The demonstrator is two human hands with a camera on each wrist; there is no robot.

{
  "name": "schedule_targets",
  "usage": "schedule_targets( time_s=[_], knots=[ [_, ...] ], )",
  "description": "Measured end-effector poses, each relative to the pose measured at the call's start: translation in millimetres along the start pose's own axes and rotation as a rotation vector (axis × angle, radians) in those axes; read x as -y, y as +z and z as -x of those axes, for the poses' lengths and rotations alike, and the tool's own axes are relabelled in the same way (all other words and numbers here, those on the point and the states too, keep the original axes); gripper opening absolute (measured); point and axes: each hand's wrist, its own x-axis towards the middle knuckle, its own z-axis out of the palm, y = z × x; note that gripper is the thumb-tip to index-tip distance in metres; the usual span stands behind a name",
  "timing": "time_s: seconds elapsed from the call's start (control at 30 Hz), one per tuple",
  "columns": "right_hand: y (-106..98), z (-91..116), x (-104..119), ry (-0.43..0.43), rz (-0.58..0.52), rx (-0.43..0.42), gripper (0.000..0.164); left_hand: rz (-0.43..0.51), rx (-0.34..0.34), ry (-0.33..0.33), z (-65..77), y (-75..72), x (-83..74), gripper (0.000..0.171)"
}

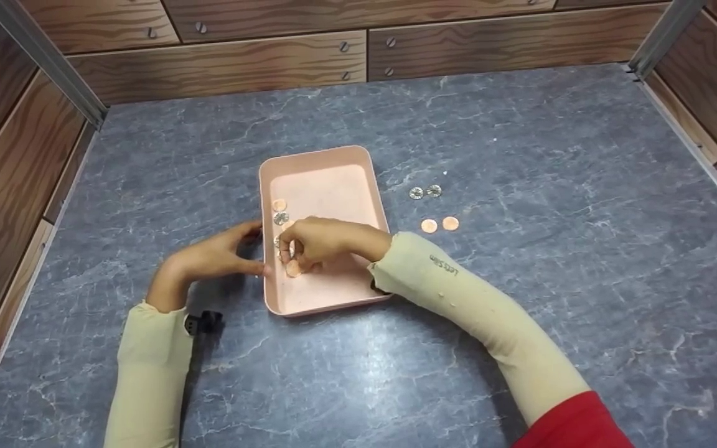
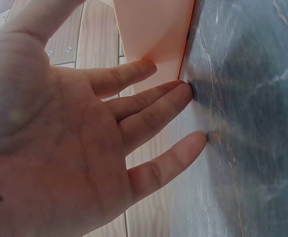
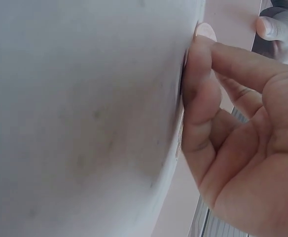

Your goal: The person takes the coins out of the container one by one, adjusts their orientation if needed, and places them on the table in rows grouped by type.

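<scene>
A pink rectangular tray (image 1: 327,305) stands on the table. My right hand (image 1: 321,241) reaches inside it and pinches a copper coin (image 1: 294,269) between thumb and fingertip, low over the tray floor; the same coin (image 3: 206,31) shows at the fingertips in the right wrist view. Along the tray's left wall lie more coins, among them a copper coin (image 1: 279,205) and a silver coin (image 1: 281,218); my fingers partly cover others. My left hand (image 1: 218,254) touches the outside of the left wall with spread fingers. In the left wrist view, the left hand's fingers (image 2: 154,116) are nearly straight.
To the right of the tray, two silver coins (image 1: 416,193) lie side by side on the table, with two copper coins (image 1: 429,226) nearer me. Wood-patterned panels (image 1: 221,68) border the blue-grey marbled tabletop (image 1: 520,155). A small black device (image 1: 209,322) sits at my left wrist.
</scene>
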Motion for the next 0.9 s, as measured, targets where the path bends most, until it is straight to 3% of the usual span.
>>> schedule_targets(
  time_s=[0.47, 0.9],
  knots=[
    [-3, 3, -1, 0.032, -0.149, 0.032, 0.016, -0.029, 0.005, -0.014, -1.7, -0.3, -1.1, 0.093],
    [-21, 7, 9, -0.044, -0.185, -0.011, 0.021, -0.009, 0.001, 0.019, 0.3, -0.8, 1.1, 0.089]
  ],
)
